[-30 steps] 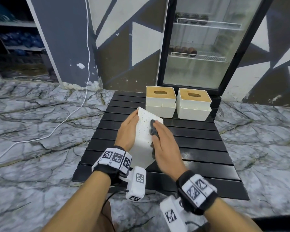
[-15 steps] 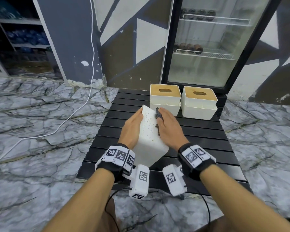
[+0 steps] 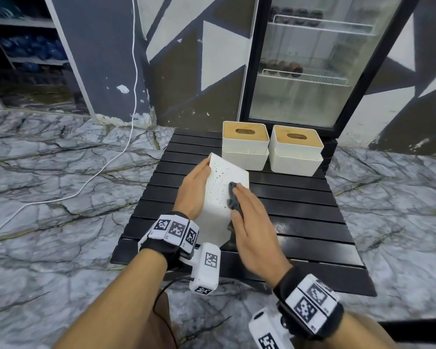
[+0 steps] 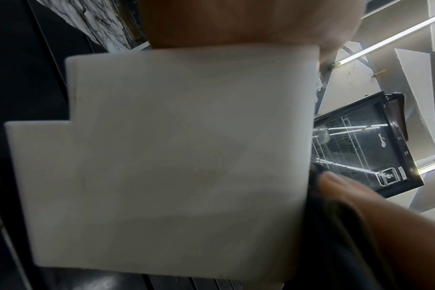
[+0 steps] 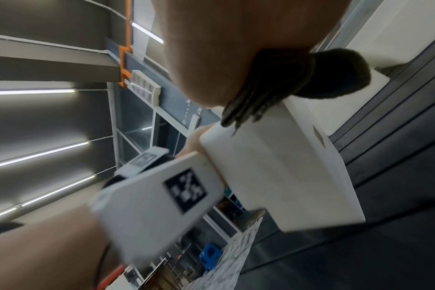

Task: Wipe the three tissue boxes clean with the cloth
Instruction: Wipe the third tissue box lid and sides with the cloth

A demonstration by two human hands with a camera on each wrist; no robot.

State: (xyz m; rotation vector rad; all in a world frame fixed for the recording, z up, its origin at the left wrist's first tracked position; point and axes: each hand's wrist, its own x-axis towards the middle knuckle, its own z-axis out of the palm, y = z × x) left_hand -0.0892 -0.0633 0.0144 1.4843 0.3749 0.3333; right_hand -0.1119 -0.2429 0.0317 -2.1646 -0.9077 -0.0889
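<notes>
Three tissue boxes sitting on a black slatted table (image 3: 300, 202); its right half is lying bare.

Left hand (image 3: 193, 188) is gripping the tilted box (image 3: 219, 197) at centre; right hand (image 3: 252, 222), fingers flat, is pressing the dark cloth (image 3: 233, 197), mostly hidden, against it; two upright boxes (image 3: 269, 149) are standing at the far edge.

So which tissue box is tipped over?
The near tissue box, held in the left hand, is tilted with its dotted underside up. The two back boxes stand upright, wooden lids on top.
</notes>
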